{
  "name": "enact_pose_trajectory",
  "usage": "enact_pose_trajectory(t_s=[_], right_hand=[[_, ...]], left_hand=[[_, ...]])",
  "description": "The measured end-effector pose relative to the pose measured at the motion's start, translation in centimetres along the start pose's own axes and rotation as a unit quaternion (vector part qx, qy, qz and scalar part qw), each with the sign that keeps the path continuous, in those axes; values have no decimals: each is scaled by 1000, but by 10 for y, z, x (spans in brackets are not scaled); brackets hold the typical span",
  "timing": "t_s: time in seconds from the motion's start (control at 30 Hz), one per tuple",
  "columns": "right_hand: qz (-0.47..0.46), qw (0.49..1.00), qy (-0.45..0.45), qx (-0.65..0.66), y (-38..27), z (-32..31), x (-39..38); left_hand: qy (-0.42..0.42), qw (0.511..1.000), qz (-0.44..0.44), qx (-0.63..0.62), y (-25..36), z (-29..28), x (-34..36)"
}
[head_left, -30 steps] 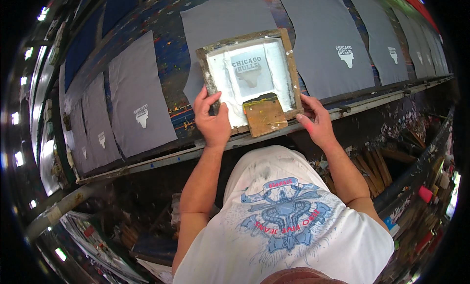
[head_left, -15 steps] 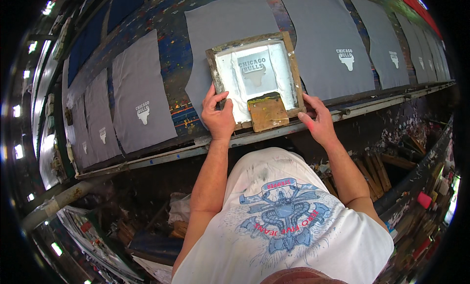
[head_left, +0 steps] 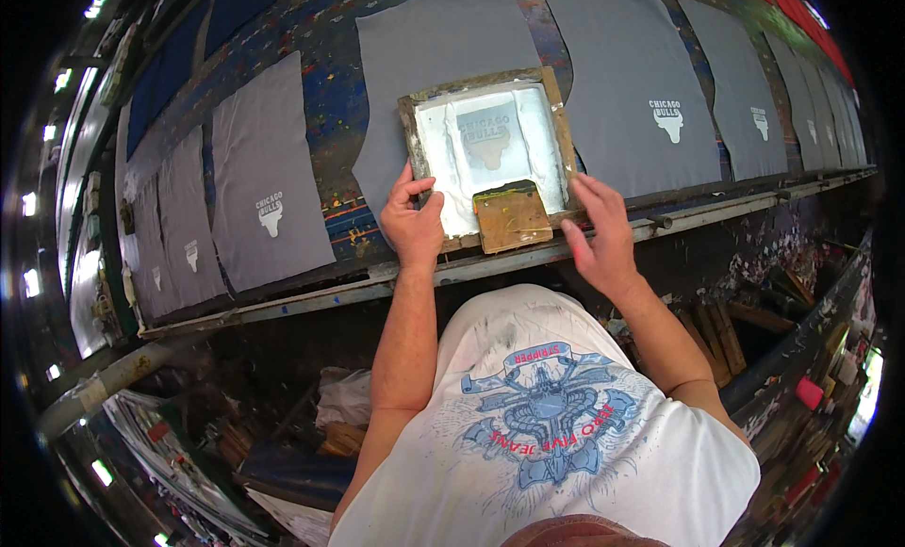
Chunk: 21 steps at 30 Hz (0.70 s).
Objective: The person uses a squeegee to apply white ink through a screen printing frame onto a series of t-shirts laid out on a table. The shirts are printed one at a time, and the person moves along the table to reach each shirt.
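Observation:
A wood-framed printing screen point(head_left: 564, 137) lies on a grey fabric piece point(head_left: 443, 43). Its mesh shows a lettered bull's-head design, with white ink around the inner edges. Leaning against the near side of the frame is a wooden squeegee point(head_left: 514, 222) with yellow stains; neither hand touches it. My left hand point(head_left: 415, 222) is closed on the frame's left side, its index finger and thumb bent over the edge. My right hand point(head_left: 606, 234) is by the near right corner, fingers stretched out and thumb spread apart, the fingertips touching or nearly touching the frame.
Grey fabric pieces with white prints lie along the table on the left point(head_left: 269, 161) and right point(head_left: 636, 76). The table top point(head_left: 330, 90) is paint-spattered. A metal rail point(head_left: 377, 291) runs along its near edge. Wood scraps point(head_left: 716, 335) lie below at the right.
My right hand has loosened from the frame's near right corner and shifted slightly left, fingers stretching along the edge. My left hand keeps its hold. The screen has barely moved.

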State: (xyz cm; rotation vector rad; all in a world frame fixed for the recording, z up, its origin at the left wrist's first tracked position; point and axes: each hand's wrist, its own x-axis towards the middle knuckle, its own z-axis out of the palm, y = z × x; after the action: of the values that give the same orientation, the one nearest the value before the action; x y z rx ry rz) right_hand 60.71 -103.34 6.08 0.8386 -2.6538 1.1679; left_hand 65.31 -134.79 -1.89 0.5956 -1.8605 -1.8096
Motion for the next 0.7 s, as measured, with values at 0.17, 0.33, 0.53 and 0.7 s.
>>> enact_pose_trajectory(t_s=[0.17,0.33,0.53,0.7], right_hand=[[-152,982,-108,39,-20,-1,16],[-216,966,-140,-6,-18,10,31],[-221,968,-120,-20,-18,11,49],[-165,972,-165,-25,-30,7,70]], left_hand=[[7,1000,-7,0,2,12,-3],[20,999,-24,9,1,20,-6],[21,999,-25,28,1,25,-6],[23,1000,-12,10,-5,17,-2]])
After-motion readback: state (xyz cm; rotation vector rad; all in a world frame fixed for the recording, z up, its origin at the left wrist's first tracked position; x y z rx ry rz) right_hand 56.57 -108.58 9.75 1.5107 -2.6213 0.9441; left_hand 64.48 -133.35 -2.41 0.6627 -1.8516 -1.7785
